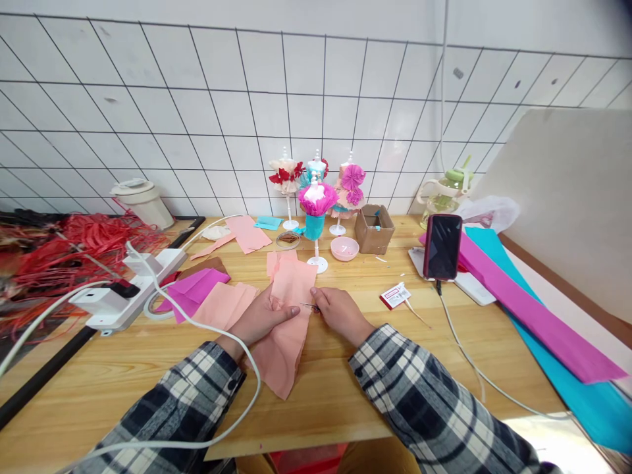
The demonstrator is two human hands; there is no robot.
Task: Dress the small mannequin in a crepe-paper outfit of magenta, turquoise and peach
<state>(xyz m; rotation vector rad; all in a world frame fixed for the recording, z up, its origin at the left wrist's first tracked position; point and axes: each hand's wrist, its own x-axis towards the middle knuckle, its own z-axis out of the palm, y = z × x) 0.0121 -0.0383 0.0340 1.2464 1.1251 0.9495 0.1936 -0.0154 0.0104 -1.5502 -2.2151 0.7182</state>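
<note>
Peach paper pinched in the left hand, a small metal tool gripped in the right

The peach paper [296,280] is clamped by the left hand [269,315], with the thumb laid flat across its face and pointed toward the right hand; the other fingers are mostly hidden behind the sheet. By the right hand [340,313], a small metal tool [309,305] is gripped between the thumb and curled fingers. Its tip is pointed left, over the right-hand border of the paper; whether its parts are spread or closed cannot be told.

The paper is held above the worktop [345,401], midway between its left and right edges and nearer the front edge than the back. It is seen as a long, soft strip, creased where it is pinched; its lower end is hung toward the front edge, with a pointed corner, and its upper end is reached almost to the base of a decorated stand [315,227].

Left of the paper, loose peach sheets [222,306] are overlapped near magenta paper [200,293]. A pink bowl [344,251] is set beside the stand, toward the back edge. The left sleeve [192,382] is crossed by a white cable [255,375].
</note>
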